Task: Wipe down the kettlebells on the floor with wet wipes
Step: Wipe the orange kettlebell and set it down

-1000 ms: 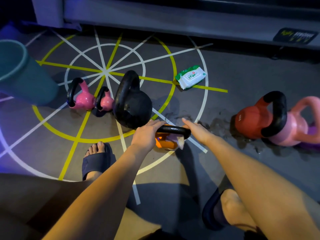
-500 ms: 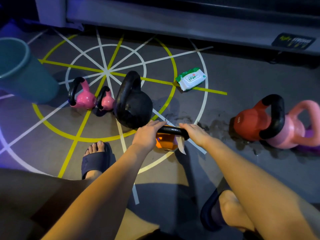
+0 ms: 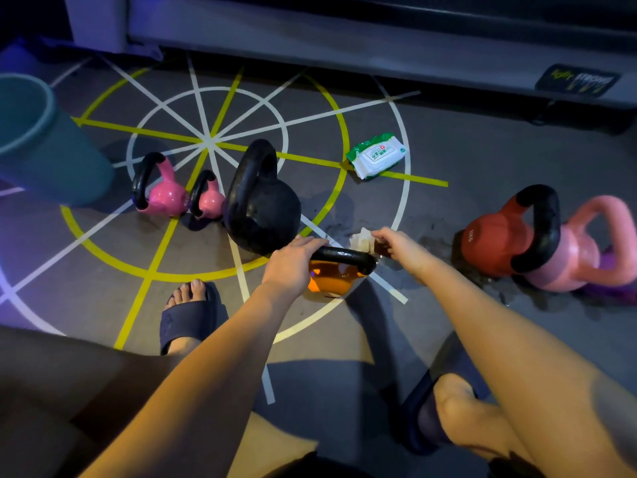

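An orange kettlebell [image 3: 329, 279] with a black handle stands on the floor in front of me. My left hand [image 3: 293, 262] grips the left end of that handle. My right hand [image 3: 396, 244] pinches a crumpled white wet wipe [image 3: 362, 240] at the handle's right end. Behind the orange one sits a large black kettlebell [image 3: 263, 208]. Two small pink kettlebells [image 3: 165, 198] [image 3: 208, 201] stand to its left. At the right a red kettlebell [image 3: 499, 241] leans against a light pink kettlebell [image 3: 582, 257]. The wet wipe pack [image 3: 377, 155] lies further back.
A teal bin [image 3: 41, 146] stands at the far left. A grey machine base [image 3: 344, 39] runs along the back. My feet in dark slippers [image 3: 188, 320] [image 3: 434, 412] rest on the taped floor, with wet patches near the red kettlebell.
My right hand has lifted the wipe from under the handle's right end to above it. My left hand has kept its grip on the handle.
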Available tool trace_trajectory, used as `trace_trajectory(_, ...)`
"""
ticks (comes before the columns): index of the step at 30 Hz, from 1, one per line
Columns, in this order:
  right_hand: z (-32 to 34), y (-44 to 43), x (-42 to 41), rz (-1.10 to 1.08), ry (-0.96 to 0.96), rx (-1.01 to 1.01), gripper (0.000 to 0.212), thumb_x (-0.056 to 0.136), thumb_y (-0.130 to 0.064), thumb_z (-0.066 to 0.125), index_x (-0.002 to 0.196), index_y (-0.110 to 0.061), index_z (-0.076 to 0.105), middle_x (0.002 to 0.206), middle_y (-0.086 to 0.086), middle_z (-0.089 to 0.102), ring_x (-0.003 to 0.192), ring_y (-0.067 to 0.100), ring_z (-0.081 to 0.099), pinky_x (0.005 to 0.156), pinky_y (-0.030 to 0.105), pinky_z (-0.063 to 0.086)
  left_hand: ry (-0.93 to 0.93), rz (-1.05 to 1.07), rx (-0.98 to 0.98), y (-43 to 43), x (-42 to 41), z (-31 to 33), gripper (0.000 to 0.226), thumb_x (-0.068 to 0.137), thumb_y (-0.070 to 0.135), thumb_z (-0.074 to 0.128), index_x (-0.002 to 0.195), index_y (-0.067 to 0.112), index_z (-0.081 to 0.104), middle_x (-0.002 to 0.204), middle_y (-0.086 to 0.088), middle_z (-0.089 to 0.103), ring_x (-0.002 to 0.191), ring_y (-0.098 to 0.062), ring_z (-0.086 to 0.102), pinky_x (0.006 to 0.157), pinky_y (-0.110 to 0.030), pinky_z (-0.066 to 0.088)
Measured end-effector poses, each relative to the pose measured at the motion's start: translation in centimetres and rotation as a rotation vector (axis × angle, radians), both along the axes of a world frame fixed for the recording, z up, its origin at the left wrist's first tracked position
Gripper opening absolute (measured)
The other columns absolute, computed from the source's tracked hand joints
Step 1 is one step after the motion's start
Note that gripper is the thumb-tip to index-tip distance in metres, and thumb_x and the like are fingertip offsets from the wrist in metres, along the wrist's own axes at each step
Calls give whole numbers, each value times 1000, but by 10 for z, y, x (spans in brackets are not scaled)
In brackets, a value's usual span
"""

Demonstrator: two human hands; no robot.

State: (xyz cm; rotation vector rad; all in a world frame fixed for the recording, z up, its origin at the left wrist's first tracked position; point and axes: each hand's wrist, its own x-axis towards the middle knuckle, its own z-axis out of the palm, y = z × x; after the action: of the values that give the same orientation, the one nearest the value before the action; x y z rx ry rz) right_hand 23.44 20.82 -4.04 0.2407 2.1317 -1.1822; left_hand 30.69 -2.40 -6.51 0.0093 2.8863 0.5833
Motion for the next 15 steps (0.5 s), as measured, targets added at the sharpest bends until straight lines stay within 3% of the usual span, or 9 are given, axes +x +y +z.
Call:
trace_trajectory(3, 14, 8, 7, 111, 70, 16, 30, 91, -35, 50, 76, -16, 69, 65, -12, 61, 73, 12, 54, 74, 33, 38, -25, 0, -3, 1, 1, 4, 67, 96, 3, 60, 146, 43, 42, 148, 9, 49, 141, -22, 44, 103, -44, 46)
trace_trajectory(6, 13, 20, 13, 245, 155, 108, 25, 90, -20, 49, 85, -29, 72, 87, -8, 69, 84, 20, 60, 82, 37, 47, -41, -8, -7, 1, 2, 6, 69, 95, 5, 63, 146, 44, 41, 148, 8, 49, 140, -22, 45, 104, -45, 48)
trace_trajectory(8, 6, 27, 20, 333, 200, 168, 38, 91, -10, 50, 97, -44, 68, 99, -1, 71, 89, 19, 63, 86, 36, 50, -33, -2, -4, 2, 4, 7, 68, 94, 6, 64, 146, 44, 42, 147, 9, 50, 138, -21, 47, 102, -43, 49)
trace_trajectory(11, -4, 31, 31, 305, 245, 165, 34, 93, -13, 63, 112, -42, 66, 84, 0, 73, 65, 9, 59, 66, 27, 49, -8, 2, -3, 3, 5, 6, 67, 94, 7, 65, 145, 44, 42, 145, 8, 51, 135, -20, 48, 100, -41, 50)
trace_trajectory(13, -8, 27, 36, 234, 280, 157, 31, 88, -18, 74, 116, -31, 66, 86, -6, 73, 72, 0, 63, 69, 15, 45, -2, 1, 0, 3, 5, 7, 66, 95, 6, 64, 145, 43, 43, 143, 7, 52, 132, -20, 50, 99, -41, 50)
trace_trajectory(15, -16, 23, 40, 170, 292, 146, 32, 82, -19, 81, 109, -27, 66, 86, -4, 72, 76, 4, 64, 72, 17, 50, 0, 3, 4, 3, 5, 7, 65, 95, 6, 65, 144, 42, 43, 142, 7, 53, 130, -20, 51, 98, -41, 51)
